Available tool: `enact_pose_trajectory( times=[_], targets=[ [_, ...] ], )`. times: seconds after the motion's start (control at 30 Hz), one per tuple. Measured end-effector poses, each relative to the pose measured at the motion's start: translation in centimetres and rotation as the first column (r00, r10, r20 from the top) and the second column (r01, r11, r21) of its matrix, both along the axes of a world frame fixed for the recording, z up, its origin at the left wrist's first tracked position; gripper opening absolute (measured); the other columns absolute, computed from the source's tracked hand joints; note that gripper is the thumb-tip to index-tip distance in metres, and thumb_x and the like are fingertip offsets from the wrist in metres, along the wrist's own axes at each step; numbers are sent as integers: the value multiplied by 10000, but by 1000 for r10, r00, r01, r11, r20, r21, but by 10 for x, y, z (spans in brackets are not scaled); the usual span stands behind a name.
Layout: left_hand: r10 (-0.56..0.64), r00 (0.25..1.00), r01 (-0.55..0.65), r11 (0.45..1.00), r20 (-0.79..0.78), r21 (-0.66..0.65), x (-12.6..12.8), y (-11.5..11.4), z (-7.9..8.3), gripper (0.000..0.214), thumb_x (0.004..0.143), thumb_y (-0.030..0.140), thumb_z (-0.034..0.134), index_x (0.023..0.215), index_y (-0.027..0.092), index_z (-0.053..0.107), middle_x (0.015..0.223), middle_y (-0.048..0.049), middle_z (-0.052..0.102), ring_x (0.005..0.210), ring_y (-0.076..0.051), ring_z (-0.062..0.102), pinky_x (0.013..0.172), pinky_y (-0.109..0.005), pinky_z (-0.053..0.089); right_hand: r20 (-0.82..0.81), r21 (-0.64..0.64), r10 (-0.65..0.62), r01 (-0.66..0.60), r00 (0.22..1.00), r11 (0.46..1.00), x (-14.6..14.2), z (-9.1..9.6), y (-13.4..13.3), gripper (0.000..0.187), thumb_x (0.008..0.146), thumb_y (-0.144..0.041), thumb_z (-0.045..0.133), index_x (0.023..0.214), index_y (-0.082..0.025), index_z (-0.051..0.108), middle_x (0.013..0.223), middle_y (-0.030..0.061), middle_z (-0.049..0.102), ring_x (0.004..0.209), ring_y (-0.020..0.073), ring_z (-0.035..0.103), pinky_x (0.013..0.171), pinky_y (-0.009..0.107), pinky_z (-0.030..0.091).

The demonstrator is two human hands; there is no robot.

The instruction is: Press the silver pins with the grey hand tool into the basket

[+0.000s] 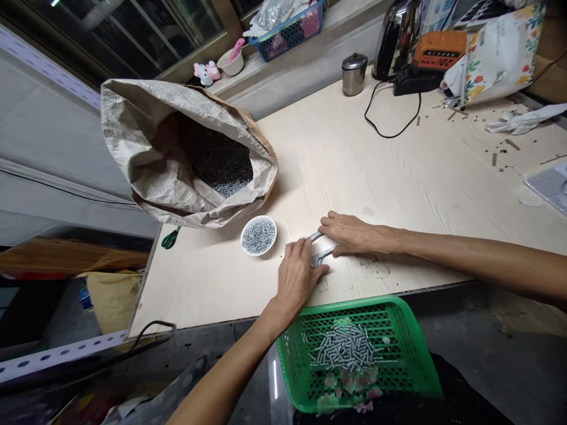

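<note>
My left hand (297,274) rests palm down on the pale wooden table (398,171), fingers curled over a small metal tool (319,255) with two shiny arms. My right hand (349,233) lies just beyond it, fingers closed on the tool's other end. What sits between the hands is hidden. A small white bowl of silver screws (258,235) stands just left of my hands. A large open paper sack (186,153) full of dark screws leans behind the bowl. A green plastic basket (398,354) with several silver screws sits below the table's near edge.
Green-handled scissors (170,238) lie at the table's left edge. At the back stand a steel canister (354,74), an electric kettle (397,36) with a black cord (392,121), an orange battery (439,50) and a floral bag (502,56). A blue basket (290,29) sits on the sill.
</note>
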State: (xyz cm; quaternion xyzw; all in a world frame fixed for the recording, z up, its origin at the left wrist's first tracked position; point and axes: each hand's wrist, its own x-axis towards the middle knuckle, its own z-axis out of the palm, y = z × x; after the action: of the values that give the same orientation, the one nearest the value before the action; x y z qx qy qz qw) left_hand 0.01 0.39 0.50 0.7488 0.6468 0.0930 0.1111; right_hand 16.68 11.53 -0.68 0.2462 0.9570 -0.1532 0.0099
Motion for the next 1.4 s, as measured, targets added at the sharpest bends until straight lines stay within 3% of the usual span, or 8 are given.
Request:
enact_pose_trajectory(
  times=[0.2,0.4,0.67,0.77,0.87,0.97,1.1,1.4],
  targets=[
    [-231,971,227,971,-59,-71,6,40,-16,594,799,354,706,1300,156,458,1190,-131,580,1046,-277,513,909,-442,465,3,-60,-83,83,997,995,11,-2,-1,496,609,-271,853,1018,-133,610,1008,104,587,915,239,487,637,301,413],
    [-220,975,218,974,-22,-58,8,44,-13,137,899,286,582,953,169,626,897,-65,615,880,-228,520,778,-356,464,10,9,-64,64,998,998,10,-3,0,32,837,-181,663,841,-154,645,868,79,638,844,200,539,696,306,402],
    [-149,988,148,989,-38,-26,11,37,-22,187,907,300,571,986,147,645,939,-95,656,929,-245,560,802,-386,489,5,33,-65,64,998,997,9,-4,-5,89,865,-215,631,923,-147,641,926,88,649,879,215,558,752,327,421],
    [-80,993,69,990,85,126,-2,23,-14,410,884,378,603,1239,178,556,1196,-125,605,1102,-265,537,894,-433,486,-107,90,-36,45,994,995,15,-2,-17,404,760,-247,752,1113,-142,586,1141,130,593,1047,259,503,823,358,419],
    [80,971,-139,955,225,262,-20,-1,0,295,928,341,535,1164,184,616,1098,-107,630,1038,-234,570,885,-416,494,-151,116,-12,30,988,993,15,-9,-30,285,797,-277,715,1036,-172,601,1080,102,597,1013,259,481,793,362,404],
    [229,934,-286,939,275,191,-36,-26,10,197,923,301,533,922,181,689,861,-61,655,857,-203,603,771,-365,514,-179,70,-58,71,982,995,11,-23,-38,48,897,-214,567,885,-180,599,918,67,608,876,219,484,720,332,384],
    [307,912,-325,945,273,23,-50,-44,5,170,896,246,552,836,176,695,809,-44,672,746,-177,624,680,-322,507,-309,-18,-42,38,950,999,10,-31,-40,160,960,-183,445,868,-177,576,877,51,597,827,187,483,719,311,395],
    [-98,983,92,995,154,44,-46,-31,-23,204,942,281,515,1047,209,674,925,-48,634,833,-171,613,708,-299,519,-495,-159,-276,226,824,961,42,-33,-23,174,980,-286,427,945,-204,576,893,54,611,844,198,513,742,338,427]
  ],
)
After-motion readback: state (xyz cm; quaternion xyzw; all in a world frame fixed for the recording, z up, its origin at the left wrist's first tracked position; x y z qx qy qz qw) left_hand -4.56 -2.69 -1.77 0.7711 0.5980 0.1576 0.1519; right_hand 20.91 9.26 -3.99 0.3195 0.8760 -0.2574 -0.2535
